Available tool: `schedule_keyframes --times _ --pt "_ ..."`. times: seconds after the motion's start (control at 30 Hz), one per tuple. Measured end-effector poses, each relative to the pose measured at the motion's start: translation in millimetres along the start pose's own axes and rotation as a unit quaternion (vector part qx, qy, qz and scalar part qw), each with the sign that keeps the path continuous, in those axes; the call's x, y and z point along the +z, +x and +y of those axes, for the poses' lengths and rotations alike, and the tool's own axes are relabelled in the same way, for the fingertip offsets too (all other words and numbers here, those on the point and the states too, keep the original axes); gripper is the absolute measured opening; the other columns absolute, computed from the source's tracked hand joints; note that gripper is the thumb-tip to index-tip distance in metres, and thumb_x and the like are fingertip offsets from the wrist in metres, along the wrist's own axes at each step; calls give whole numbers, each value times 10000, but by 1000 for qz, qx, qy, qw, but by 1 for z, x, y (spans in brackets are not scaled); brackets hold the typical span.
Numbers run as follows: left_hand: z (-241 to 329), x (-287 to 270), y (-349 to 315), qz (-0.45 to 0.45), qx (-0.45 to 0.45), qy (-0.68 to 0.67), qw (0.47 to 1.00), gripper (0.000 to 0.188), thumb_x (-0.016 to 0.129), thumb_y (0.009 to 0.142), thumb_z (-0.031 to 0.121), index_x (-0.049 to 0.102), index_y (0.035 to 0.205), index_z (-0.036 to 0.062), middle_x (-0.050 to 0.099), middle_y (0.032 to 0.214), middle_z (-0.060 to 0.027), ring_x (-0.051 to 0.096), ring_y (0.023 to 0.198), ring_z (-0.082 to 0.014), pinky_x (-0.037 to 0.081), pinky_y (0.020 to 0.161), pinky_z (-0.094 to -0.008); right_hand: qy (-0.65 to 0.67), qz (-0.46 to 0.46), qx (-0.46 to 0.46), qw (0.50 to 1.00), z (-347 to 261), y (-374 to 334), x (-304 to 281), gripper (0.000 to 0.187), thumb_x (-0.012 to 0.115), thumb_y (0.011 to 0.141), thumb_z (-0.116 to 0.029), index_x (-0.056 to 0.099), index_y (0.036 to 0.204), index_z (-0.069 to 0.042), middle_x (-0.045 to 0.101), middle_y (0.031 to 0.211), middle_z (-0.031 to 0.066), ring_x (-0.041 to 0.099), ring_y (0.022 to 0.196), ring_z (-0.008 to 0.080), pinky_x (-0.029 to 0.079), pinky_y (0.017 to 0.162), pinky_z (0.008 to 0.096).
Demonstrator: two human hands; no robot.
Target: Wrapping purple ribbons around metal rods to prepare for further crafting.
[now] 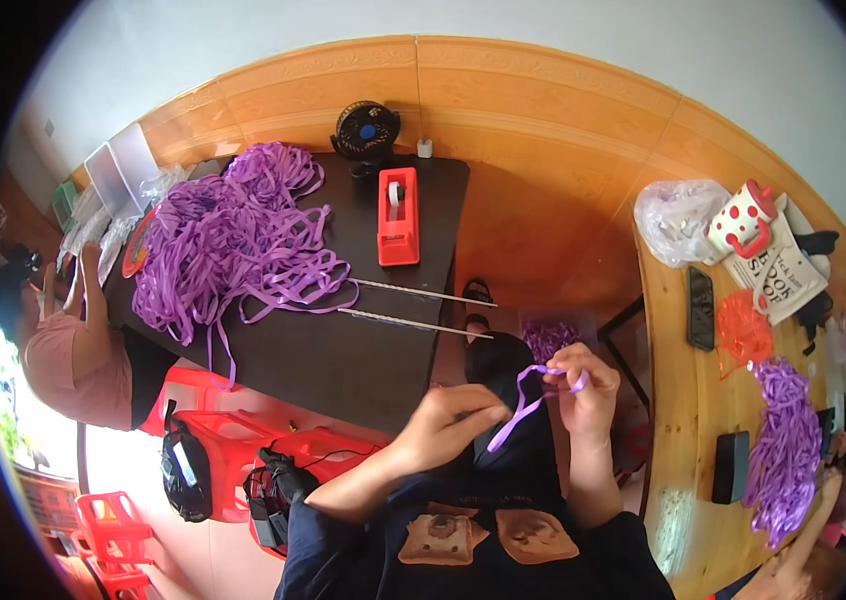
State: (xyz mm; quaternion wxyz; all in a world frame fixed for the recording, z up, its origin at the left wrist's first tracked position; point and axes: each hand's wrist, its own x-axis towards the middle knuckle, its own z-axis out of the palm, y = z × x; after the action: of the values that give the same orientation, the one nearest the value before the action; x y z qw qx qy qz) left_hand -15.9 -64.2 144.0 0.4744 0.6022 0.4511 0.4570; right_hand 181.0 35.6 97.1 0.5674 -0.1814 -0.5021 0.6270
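The right hand (593, 397) is pinching and apparently looping purple ribbon (522, 411), next likely needing steadying by the narrowed left hand (448, 424), hold unclear.

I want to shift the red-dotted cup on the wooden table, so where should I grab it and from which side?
Probably by its red handle, coming from the near side with your right hand, once that hand frees itself of the purple ribbon. The handle loops out toward you, while the plastic bag crowds the left of the cup.
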Motion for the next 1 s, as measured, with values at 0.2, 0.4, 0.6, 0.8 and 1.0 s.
schedule_keyframes --times 0.2,0.4,0.6,0.8,1.0 --pt "-48 31 19 51 -195 -453 868 309 484 988 212 659 1023 -40 667 1009 -121 625 915 -169 495 848 -320 -338 -154 -148 916 -13 -18 21 246 724 672 -22 710 918 -41 576 1092 121 588 816 202 479 677 276" --pt "-34 17 19 59 -157 -426 889 214 556 948 153 669 966 -27 677 908 -79 623 818 -118 508 751 -262 -518 -178 -255 797 -26 -18 29 302 706 627 -35 725 916 -118 561 1194 145 556 940 275 422 802 358" --pt "-25 9 10 -16 -161 -301 940 210 536 959 145 665 949 -20 677 891 -79 596 756 -100 460 693 -220 -359 -190 -130 904 -28 3 28 357 586 685 142 663 987 -32 532 1267 173 573 1057 277 458 876 340" --pt "-5 -3 -1 -43 -166 -231 958 185 568 936 119 661 946 -41 679 871 -82 603 752 -104 477 692 -218 -384 -233 -198 872 -7 11 37 276 664 633 75 671 886 -35 670 970 90 604 865 247 453 762 333" --pt "-24 -1 -14 19 -143 -210 967 207 562 940 114 649 1007 -61 680 847 -92 610 747 -109 496 702 -230 -388 -194 -210 876 3 9 47 254 667 645 86 638 856 -53 664 860 55 605 738 218 417 679 314"
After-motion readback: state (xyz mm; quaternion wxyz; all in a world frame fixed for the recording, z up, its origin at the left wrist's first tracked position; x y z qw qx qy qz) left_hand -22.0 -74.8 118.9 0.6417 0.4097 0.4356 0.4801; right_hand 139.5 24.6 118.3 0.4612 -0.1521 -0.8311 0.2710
